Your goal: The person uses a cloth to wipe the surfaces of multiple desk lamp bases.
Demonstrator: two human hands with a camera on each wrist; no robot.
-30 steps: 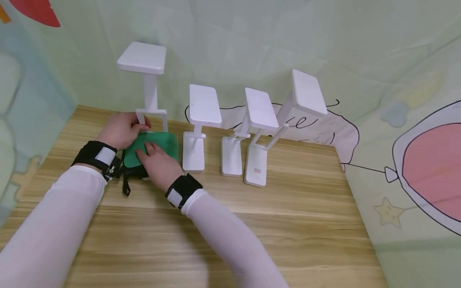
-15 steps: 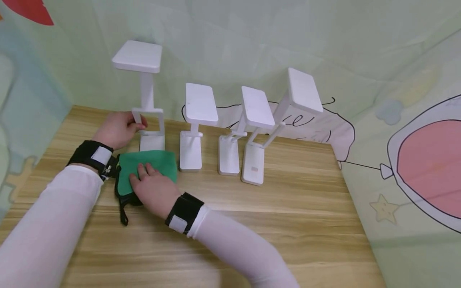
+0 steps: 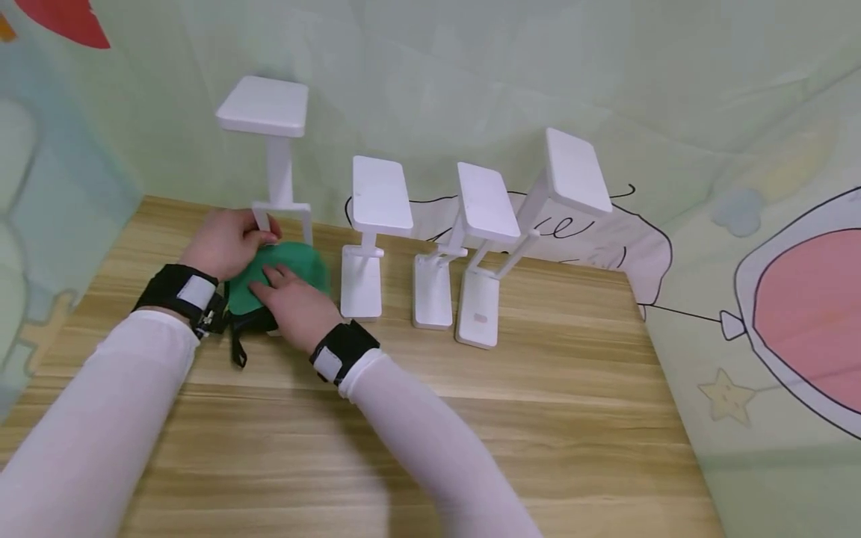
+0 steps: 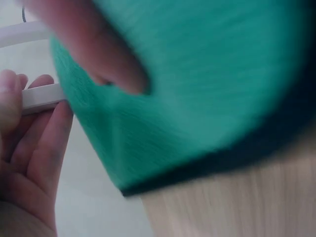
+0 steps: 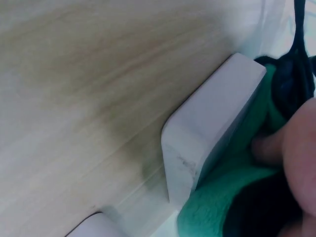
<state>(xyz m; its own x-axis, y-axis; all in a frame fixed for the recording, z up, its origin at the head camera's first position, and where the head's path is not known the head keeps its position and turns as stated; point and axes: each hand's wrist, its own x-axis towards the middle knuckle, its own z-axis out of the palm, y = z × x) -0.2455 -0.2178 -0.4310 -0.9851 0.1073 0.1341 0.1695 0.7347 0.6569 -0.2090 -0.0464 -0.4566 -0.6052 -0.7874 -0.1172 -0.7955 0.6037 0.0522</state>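
Observation:
In the head view, my left hand [image 3: 225,243] holds one leg of the fork-shaped stand on the leftmost white desk lamp [image 3: 265,104]. The left wrist view has the fingers [image 4: 42,153] and thumb around that leg. My right hand [image 3: 300,308] lies on a green cloth [image 3: 296,261] with black edging and a black loop, its fingers pressing the cloth against the lamp's base. Most of the base is hidden under the cloth; in the right wrist view, a side of the white base [image 5: 212,106] sticks out beside it.
To the right stand more white desk lamps: one close by [image 3: 361,288], a middle one [image 3: 433,295] and a far-right one [image 3: 479,306]. All are on a wooden table [image 3: 572,403], in front of a printed fabric backdrop [image 3: 430,82].
My right hand drew the cloth toward me, baring the rear of the lamp's base, then moved it back up to the stand's legs. My left hand keeps its hold on the lamp.

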